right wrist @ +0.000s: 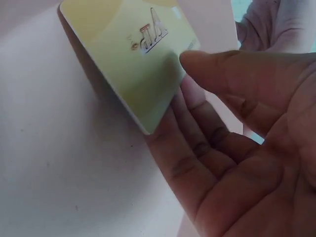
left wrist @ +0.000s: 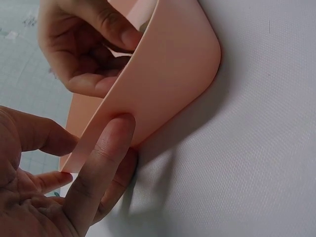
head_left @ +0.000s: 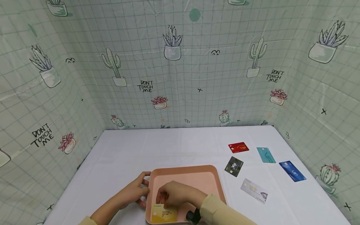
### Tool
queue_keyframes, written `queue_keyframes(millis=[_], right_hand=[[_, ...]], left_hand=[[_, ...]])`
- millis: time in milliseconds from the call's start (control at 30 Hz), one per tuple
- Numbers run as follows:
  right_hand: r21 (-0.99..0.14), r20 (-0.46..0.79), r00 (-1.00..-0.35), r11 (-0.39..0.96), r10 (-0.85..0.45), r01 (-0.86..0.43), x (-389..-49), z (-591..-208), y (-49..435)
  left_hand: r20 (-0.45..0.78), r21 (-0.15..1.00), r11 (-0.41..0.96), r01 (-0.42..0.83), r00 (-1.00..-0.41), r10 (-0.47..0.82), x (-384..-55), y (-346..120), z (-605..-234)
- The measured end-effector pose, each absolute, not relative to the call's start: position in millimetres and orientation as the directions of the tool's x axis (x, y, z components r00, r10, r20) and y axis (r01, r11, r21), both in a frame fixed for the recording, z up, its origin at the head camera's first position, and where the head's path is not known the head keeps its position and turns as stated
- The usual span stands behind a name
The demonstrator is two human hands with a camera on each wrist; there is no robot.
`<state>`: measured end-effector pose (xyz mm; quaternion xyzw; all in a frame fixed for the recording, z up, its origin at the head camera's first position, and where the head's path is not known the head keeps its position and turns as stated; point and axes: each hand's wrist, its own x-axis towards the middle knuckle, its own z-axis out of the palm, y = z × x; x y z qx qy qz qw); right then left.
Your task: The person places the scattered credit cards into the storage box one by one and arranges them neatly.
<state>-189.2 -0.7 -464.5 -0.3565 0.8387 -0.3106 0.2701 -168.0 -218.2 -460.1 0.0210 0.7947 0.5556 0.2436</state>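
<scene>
My right hand [head_left: 180, 192] reaches into a shallow pink tray [head_left: 191, 175] and pinches a yellow VIP card [head_left: 161, 216] near its edge. In the right wrist view the thumb lies on the printed face of the yellow card [right wrist: 123, 54], with fingers behind it, and the card tilts over the tray floor. My left hand [head_left: 130, 195] is at the tray's left side. The left wrist view shows its fingers on both sides of the tray wall [left wrist: 163, 74], holding it near the rim.
Right of the tray, several cards lie flat on the white table [head_left: 126, 150]: red [head_left: 238, 147], black [head_left: 234, 166], teal [head_left: 266, 155], blue [head_left: 292, 171] and silver [head_left: 254, 190]. A dark wrist camera [head_left: 193, 216] sits under the right forearm. Patterned cloth walls [head_left: 197, 72] surround the table.
</scene>
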Motion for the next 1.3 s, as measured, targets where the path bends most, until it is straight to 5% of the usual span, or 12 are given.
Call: queue_keyframes(millis=[1300], right_hand=[[-0.786, -0.207, -0.570, 0.482, -0.795, -0.387, -190.7, -460.5, 8.2]], left_hand=[[-0.366, 0.890, 0.390, -0.237, -0.881, 0.300, -168.9, -217.9, -464.3]])
